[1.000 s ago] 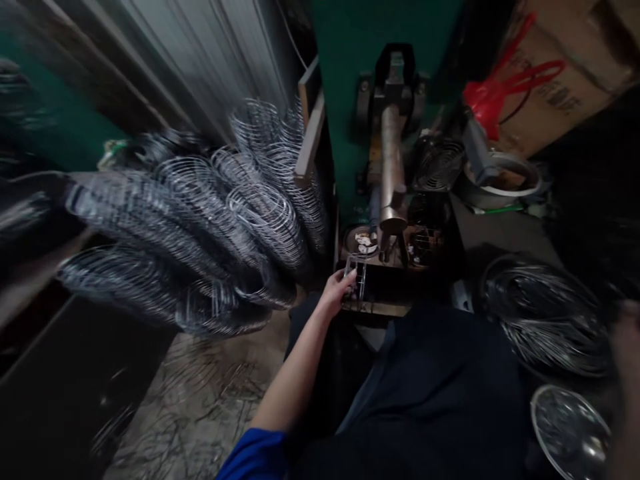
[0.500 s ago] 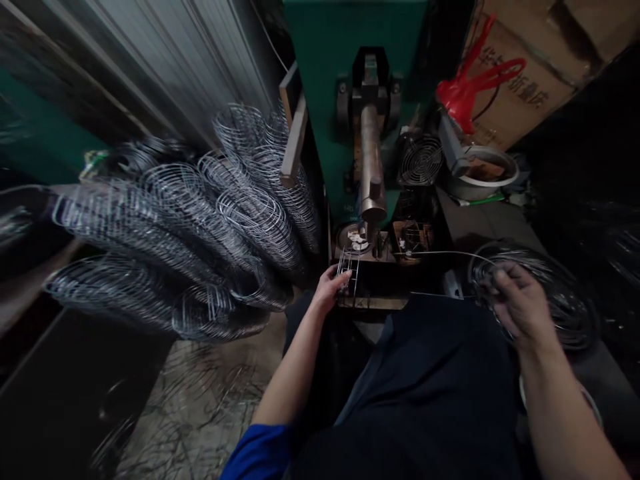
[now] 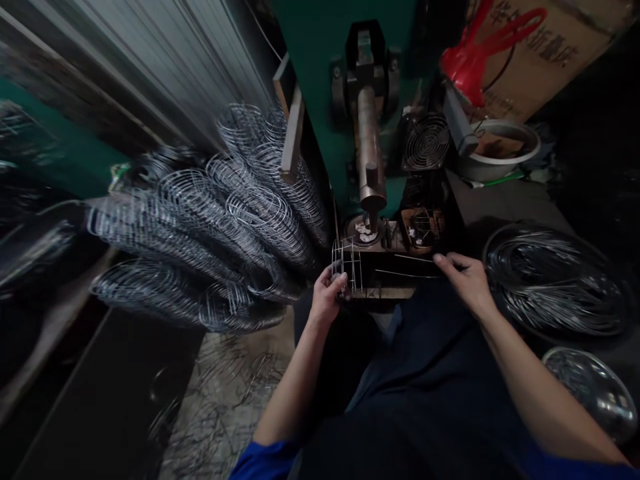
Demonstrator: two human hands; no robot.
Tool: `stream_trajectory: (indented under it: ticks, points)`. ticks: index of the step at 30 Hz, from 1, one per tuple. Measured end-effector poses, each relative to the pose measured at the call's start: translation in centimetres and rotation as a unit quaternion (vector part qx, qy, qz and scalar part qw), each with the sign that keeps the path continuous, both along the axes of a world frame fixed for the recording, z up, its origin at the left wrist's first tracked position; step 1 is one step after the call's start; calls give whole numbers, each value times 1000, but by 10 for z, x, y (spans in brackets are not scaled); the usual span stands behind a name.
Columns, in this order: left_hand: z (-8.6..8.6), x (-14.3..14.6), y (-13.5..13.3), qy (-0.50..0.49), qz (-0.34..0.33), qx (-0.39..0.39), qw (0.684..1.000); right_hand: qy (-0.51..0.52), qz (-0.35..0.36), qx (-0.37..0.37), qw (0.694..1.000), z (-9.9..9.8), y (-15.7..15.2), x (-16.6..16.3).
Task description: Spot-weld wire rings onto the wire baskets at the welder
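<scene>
1. Centrally, a small silver wire grid piece (image 3: 345, 265) with upright bars stands at the front left edge of the dark machine table (image 3: 385, 280), held by the left hand (image 3: 327, 298), whose fingers curl around its lower part.
2. Right hand (image 3: 463, 279): fingers pinched on a thin straight silver wire (image 3: 406, 273) that lies across the table front; the tip of the wire runs toward the grid piece, and whether the two touch cannot be told.
3. Brown metal press cylinder (image 3: 369, 153), vertical, mounted on the green machine body (image 3: 320, 67); its lower end stands over a round seat just behind the grid piece.
4. Small wire fan guard (image 3: 426, 141), round, grey, to the right of the cylinder.
5. Pile of round silver wire grilles (image 3: 215, 220), stacked in leaning rows, to the left of the table, near the left hand.
6. Coil of loose silver wire rings (image 3: 555, 280), in a dark round tub, to the right of the right hand.
7. White bowl (image 3: 505, 150) behind the coil, below a brown cardboard box (image 3: 540, 53) with a red plastic bag (image 3: 470, 57) in front of it.
8. Blue sleeves (image 3: 260, 460) and dark apron (image 3: 425, 393) in the foreground.
</scene>
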State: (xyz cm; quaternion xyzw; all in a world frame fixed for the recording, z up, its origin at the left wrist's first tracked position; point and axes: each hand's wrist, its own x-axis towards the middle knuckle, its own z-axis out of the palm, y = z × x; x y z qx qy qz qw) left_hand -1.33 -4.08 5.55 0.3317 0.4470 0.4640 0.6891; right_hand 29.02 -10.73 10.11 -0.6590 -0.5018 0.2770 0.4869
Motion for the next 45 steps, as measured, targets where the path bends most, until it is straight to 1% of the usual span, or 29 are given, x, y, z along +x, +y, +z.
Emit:
stream_trajectory:
  ticks: [5,9,18,22,26,30,35,39,45]
  points:
    - [25,3,-12,-31,11,32,999,-4,24,18,1000,-2,12,-16]
    - [33,12,-15,-38,17,42,998,-27,39,28,998,-4,19,-21]
    - [31,30,-14,-28,14,41,999,-18,71,54,996,-2,28,-22]
    - [29,39,-12,-10,14,52,999,-8,97,47,994,-4,37,-21]
    - [28,46,-8,-11,26,62,998,-17,99,56,993,-9,47,-19]
    - [30,48,-6,-11,33,58,998,-26,103,65,992,-12,55,-16]
    - [33,49,-8,-18,57,49,997,-25,110,62,992,-14,62,-15]
    - [34,48,-7,-24,65,48,996,-25,115,65,991,-12,67,-15]
    - [38,51,1,-30,71,54,996,-39,134,66,988,-6,78,-12]
